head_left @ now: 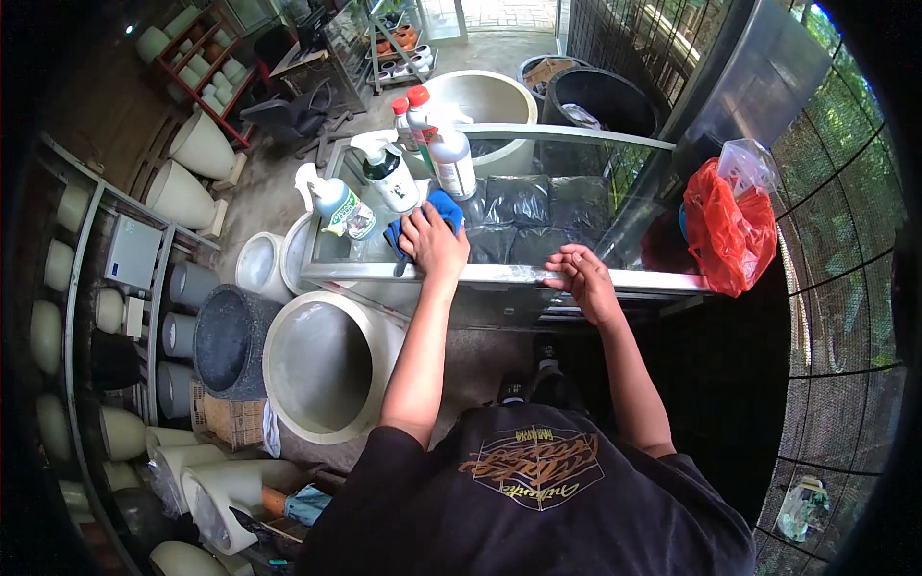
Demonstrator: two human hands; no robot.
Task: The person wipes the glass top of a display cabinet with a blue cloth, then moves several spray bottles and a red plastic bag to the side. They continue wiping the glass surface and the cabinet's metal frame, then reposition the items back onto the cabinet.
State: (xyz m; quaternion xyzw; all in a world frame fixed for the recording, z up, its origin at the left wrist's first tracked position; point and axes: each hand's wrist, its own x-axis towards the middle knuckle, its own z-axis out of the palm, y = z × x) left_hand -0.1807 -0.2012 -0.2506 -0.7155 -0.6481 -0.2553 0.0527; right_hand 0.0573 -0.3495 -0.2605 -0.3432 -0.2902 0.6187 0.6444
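My left hand (434, 244) presses a blue cloth (448, 209) against the near left part of a glass-topped case with a metal frame (461, 273). Its fingers are bent over the cloth. My right hand (583, 281) is at the front rail of the case, fingers loosely curled and apart, with nothing visible in it. Just beyond my left hand stand a spray bottle with a green label (343, 205), a dark spray bottle with a white label (387, 175) and a grey-white bottle (451, 163). Red-capped bottles (419, 108) stand behind them.
A red plastic bag (727, 230) hangs at the case's right corner. Black plastic-wrapped packs (519, 202) show through the glass. Large pale pots (322, 365) and a dark round pot (230, 341) crowd the floor at left. Mesh fencing (836, 288) runs along the right.
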